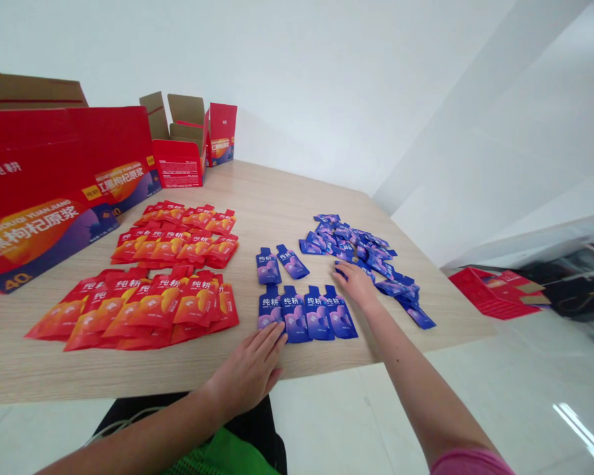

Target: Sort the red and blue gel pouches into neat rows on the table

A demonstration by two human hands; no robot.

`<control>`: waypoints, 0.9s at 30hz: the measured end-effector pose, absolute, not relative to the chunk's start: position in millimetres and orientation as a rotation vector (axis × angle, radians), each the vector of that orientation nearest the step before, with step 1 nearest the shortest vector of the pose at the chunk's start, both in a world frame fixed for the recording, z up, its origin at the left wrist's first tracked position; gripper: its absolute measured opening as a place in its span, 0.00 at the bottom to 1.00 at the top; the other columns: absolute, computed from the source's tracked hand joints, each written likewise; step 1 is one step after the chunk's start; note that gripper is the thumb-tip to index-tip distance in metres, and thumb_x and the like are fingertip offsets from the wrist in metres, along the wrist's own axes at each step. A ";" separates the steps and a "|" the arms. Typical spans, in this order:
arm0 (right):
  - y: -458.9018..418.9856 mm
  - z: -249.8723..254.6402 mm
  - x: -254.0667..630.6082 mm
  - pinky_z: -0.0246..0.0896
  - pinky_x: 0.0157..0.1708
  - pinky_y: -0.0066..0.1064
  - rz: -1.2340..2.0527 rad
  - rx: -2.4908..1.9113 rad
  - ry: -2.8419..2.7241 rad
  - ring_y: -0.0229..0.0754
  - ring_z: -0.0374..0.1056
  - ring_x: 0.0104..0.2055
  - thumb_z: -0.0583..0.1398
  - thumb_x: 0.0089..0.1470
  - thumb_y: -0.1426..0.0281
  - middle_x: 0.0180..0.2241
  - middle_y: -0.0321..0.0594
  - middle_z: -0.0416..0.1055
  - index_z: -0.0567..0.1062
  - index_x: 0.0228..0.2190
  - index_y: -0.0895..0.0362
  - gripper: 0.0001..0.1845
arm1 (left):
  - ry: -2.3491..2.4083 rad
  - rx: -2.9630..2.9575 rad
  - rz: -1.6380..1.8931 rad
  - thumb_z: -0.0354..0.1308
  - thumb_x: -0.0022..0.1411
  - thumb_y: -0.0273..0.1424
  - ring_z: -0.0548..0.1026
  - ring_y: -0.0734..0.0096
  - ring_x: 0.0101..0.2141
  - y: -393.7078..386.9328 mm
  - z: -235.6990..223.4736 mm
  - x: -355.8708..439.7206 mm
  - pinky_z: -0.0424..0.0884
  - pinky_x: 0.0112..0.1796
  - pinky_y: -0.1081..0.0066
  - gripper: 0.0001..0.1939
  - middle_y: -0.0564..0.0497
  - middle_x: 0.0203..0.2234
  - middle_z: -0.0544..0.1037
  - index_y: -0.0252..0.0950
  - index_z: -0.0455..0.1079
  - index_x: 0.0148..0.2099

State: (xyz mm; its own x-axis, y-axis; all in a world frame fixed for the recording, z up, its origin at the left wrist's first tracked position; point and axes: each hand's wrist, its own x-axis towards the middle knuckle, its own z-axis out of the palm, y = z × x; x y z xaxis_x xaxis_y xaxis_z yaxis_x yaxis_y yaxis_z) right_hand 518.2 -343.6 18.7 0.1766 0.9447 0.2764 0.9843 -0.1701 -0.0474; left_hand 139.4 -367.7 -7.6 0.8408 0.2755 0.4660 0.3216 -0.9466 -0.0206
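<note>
My left hand lies flat, fingers stretched out together, with its fingertips on the lower part of the leftmost blue pouch in a neat front row. The other blue pouches of that row lie side by side to its right. Behind them are two more blue pouches, one slanted. My right hand is at the near left edge of a loose heap of blue pouches. Its fingers are closed over a blue pouch, which they mostly hide.
Red-orange pouches lie in overlapping rows at the left of the wooden table. Behind stand a large red carton, an open red box and another red box. A red container is beyond the right edge.
</note>
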 end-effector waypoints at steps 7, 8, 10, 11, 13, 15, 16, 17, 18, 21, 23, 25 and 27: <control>-309.7 17.9 453.9 0.58 0.63 0.46 0.050 -1.860 -2.281 0.49 0.64 0.64 0.60 0.62 0.67 0.63 0.47 0.65 0.73 0.58 0.53 0.23 | -0.466 -2.903 -0.719 0.49 0.70 0.36 0.66 0.59 0.61 -367.3 -6.5 139.5 0.59 0.60 0.64 0.25 0.39 0.62 0.69 0.28 0.62 0.64; -308.3 19.1 446.2 0.59 0.63 0.46 0.067 -1.880 -2.290 0.50 0.65 0.63 0.61 0.62 0.66 0.63 0.48 0.66 0.72 0.58 0.54 0.24 | -0.467 -2.900 -0.719 0.49 0.71 0.36 0.66 0.59 0.61 -367.5 -5.7 139.5 0.59 0.59 0.64 0.24 0.39 0.62 0.69 0.28 0.62 0.63; -309.3 21.6 434.3 0.61 0.61 0.46 0.075 -1.920 -2.297 0.51 0.67 0.61 0.61 0.62 0.64 0.61 0.48 0.67 0.73 0.58 0.54 0.23 | -0.477 -2.905 -0.713 0.49 0.71 0.36 0.66 0.60 0.61 -368.1 -4.4 139.3 0.60 0.59 0.65 0.24 0.40 0.61 0.69 0.28 0.62 0.63; -311.1 22.7 429.9 0.62 0.61 0.46 0.074 -1.929 -2.298 0.51 0.67 0.60 0.60 0.62 0.63 0.61 0.48 0.68 0.74 0.57 0.54 0.23 | -0.482 -2.913 -0.706 0.49 0.71 0.36 0.66 0.60 0.61 -368.3 -4.1 139.2 0.59 0.60 0.65 0.24 0.40 0.61 0.70 0.29 0.61 0.64; -315.8 24.4 424.3 0.63 0.59 0.44 0.081 -1.919 -2.307 0.50 0.68 0.59 0.60 0.63 0.62 0.60 0.46 0.70 0.75 0.56 0.52 0.21 | -0.493 -2.927 -0.695 0.49 0.71 0.37 0.65 0.61 0.62 -368.7 -4.5 138.9 0.59 0.60 0.65 0.25 0.41 0.62 0.69 0.30 0.60 0.65; -319.8 25.7 423.7 0.64 0.58 0.42 0.065 -1.907 -2.297 0.50 0.69 0.58 0.60 0.62 0.61 0.58 0.44 0.72 0.74 0.57 0.51 0.23 | -0.502 -2.931 -0.691 0.50 0.71 0.37 0.65 0.61 0.63 -368.5 -6.0 138.4 0.59 0.60 0.65 0.26 0.41 0.62 0.68 0.30 0.59 0.66; -321.2 26.5 425.8 0.65 0.57 0.42 0.037 -1.919 -2.272 0.50 0.70 0.58 0.60 0.62 0.60 0.58 0.44 0.72 0.72 0.58 0.51 0.24 | -0.499 -2.932 -0.693 0.50 0.71 0.36 0.65 0.60 0.63 -368.3 -6.9 138.2 0.60 0.60 0.64 0.26 0.41 0.62 0.68 0.30 0.59 0.66; -322.0 27.7 429.7 0.66 0.56 0.41 -0.015 -1.956 -2.223 0.50 0.70 0.57 0.60 0.63 0.60 0.57 0.44 0.73 0.71 0.59 0.51 0.24 | -0.498 -2.932 -0.697 0.50 0.70 0.36 0.65 0.60 0.62 -368.1 -7.7 138.0 0.60 0.60 0.64 0.26 0.41 0.63 0.68 0.30 0.59 0.66; -322.4 29.2 435.6 0.66 0.55 0.41 -0.088 -2.024 -2.151 0.50 0.71 0.56 0.58 0.64 0.61 0.55 0.45 0.74 0.71 0.59 0.52 0.24 | -0.489 -2.934 -0.700 0.51 0.70 0.36 0.65 0.59 0.62 -367.8 -8.3 138.0 0.60 0.59 0.64 0.26 0.40 0.63 0.68 0.30 0.59 0.66; -322.4 34.9 460.9 0.65 0.53 0.38 -0.358 -2.356 -1.879 0.49 0.71 0.53 0.53 0.66 0.65 0.51 0.48 0.77 0.77 0.52 0.55 0.19 | -0.467 -2.938 -0.706 0.51 0.69 0.35 0.65 0.59 0.62 -367.3 -8.8 138.5 0.60 0.60 0.64 0.26 0.39 0.62 0.68 0.29 0.60 0.65; -321.6 37.7 478.3 0.64 0.52 0.38 -0.460 -2.531 -1.759 0.51 0.71 0.51 0.52 0.66 0.66 0.47 0.52 0.78 0.81 0.45 0.58 0.19 | -0.467 -2.936 -0.701 0.51 0.69 0.35 0.66 0.59 0.62 -367.3 -8.1 139.1 0.60 0.60 0.64 0.26 0.40 0.62 0.69 0.29 0.60 0.65; -319.8 38.2 490.7 0.64 0.50 0.42 -0.481 -2.617 -1.707 0.56 0.70 0.51 0.54 0.64 0.66 0.44 0.57 0.78 0.82 0.40 0.61 0.18 | -0.470 -2.924 -0.695 0.51 0.69 0.34 0.67 0.60 0.61 -367.5 -7.0 139.7 0.61 0.59 0.64 0.25 0.40 0.62 0.69 0.29 0.60 0.65; -317.0 37.6 496.1 0.64 0.47 0.44 -0.471 -2.661 -1.678 0.59 0.71 0.50 0.55 0.62 0.69 0.41 0.62 0.78 0.82 0.38 0.65 0.17 | -0.470 -2.898 -0.690 0.51 0.69 0.34 0.68 0.59 0.60 -368.0 -5.6 139.9 0.62 0.58 0.63 0.25 0.39 0.61 0.69 0.28 0.61 0.64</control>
